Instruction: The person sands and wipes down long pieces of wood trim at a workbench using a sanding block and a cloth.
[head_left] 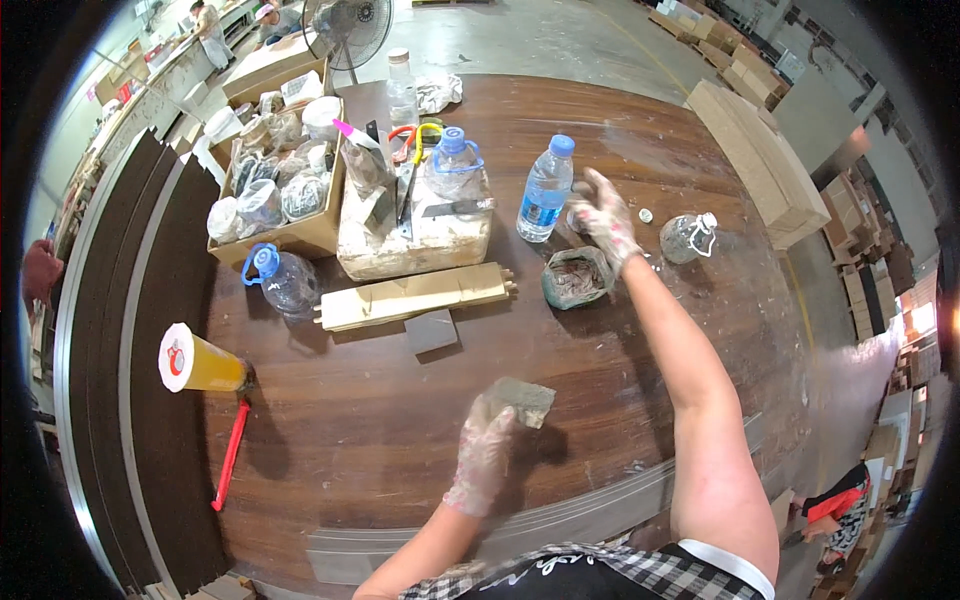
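My left hand (483,450), in a thin patterned glove, is closed on a grey block (526,402) with a rough, worn face, held over the near middle of the table. My right hand (607,222), gloved alike, is stretched out beside a water bottle (546,195) with a blue cap and a blue label. Its fingers are spread, and I see nothing held in them. Just below that hand stands a small greenish pouch-like container (575,278) with brownish stuff inside. A clear bottle (688,239) with a white looped top stands to the right of the hand.
A cardboard box (285,235) of jars and a pale block (400,255) bearing scissors and bottles stand at far left. Cream strips (415,297), a dark grey block (431,331), a yellow cup (212,360) and a red tool (232,455) lie nearer. Dark panels (160,400) line the left side.
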`<state>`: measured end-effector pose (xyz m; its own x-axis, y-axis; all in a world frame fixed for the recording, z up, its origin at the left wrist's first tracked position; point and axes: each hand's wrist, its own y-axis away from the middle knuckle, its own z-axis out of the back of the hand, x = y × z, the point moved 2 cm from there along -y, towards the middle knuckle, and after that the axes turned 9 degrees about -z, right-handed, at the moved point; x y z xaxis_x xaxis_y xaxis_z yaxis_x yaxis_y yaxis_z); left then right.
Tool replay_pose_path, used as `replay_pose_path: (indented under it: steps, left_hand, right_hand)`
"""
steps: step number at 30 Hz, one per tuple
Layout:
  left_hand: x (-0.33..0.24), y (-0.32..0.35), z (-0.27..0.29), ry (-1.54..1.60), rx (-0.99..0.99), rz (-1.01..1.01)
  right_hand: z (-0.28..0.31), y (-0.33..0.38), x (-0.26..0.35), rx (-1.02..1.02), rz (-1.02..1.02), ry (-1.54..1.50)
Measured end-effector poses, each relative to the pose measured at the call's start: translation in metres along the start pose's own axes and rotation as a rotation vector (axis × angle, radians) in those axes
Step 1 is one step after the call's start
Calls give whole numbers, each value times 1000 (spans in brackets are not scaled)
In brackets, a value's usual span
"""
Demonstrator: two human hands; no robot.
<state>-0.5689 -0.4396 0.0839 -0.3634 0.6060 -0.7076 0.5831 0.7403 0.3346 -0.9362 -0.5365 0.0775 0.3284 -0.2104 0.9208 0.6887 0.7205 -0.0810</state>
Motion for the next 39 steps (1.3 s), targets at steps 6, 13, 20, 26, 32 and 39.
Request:
replay_pose_path:
  steps: [6,13,20,26,32,39]
  left_hand:
    - [-1,8,-14,97,50,74]
    - [14,1,5,-52,74,15]
    - [10,5,-6,20,148,41]
    - [9,8,-16,72,171,24]
    - [-4,8,-8,-166,241,-12]
    - [1,7,-6,-371,292,-118]
  right_hand:
    - [46,71,-60,1,-168,185]
    - [22,75,-29,-89,-163,139]
    - [-16,-16,-12,25,-5,-88]
    - [-32,-45,-21,123,36,-44]
    - [7,-1,9,139,212,-131]
    - [109,79,65,282,359,808]
